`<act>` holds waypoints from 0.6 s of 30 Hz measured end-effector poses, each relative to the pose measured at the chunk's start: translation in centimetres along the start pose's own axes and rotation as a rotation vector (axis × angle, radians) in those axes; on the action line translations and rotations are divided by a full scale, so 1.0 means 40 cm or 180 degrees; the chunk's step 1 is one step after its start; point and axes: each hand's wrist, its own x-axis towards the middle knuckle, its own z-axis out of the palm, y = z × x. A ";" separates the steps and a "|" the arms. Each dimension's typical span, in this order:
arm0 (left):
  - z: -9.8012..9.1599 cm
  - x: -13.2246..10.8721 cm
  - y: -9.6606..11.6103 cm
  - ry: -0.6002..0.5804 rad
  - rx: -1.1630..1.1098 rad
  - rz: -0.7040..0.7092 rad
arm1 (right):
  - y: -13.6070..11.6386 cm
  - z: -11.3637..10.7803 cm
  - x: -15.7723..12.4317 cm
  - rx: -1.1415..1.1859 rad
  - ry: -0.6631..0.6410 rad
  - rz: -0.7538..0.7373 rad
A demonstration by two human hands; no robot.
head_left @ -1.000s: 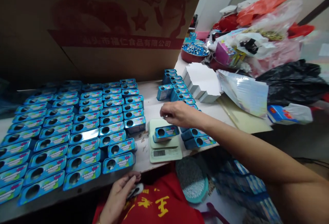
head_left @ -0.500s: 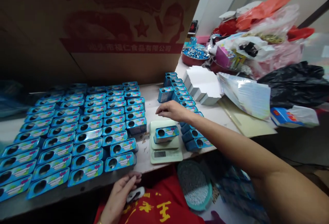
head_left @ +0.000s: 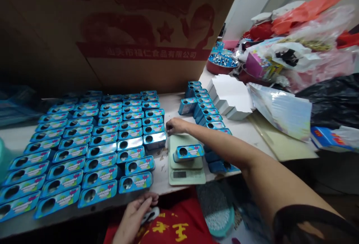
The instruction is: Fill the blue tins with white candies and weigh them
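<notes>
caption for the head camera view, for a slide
Right hand just behind a scale bearing one blue tin, rows of matching tins alongside, left hand at the table edge

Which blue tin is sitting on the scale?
The lone tin just right of the big grid; all others rest directly on the table.

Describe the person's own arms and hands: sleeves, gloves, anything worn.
No gloves on the left hand or the right hand, and no rings that show. The right arm is uncovered up to a dark, faintly patterned sleeve. The left forearm is bare where it shows.
</notes>
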 end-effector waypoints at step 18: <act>-0.411 -0.291 0.313 0.3277 0.1797 0.2599 | -0.172 -0.048 -0.450 0.0237 0.1485 -0.0228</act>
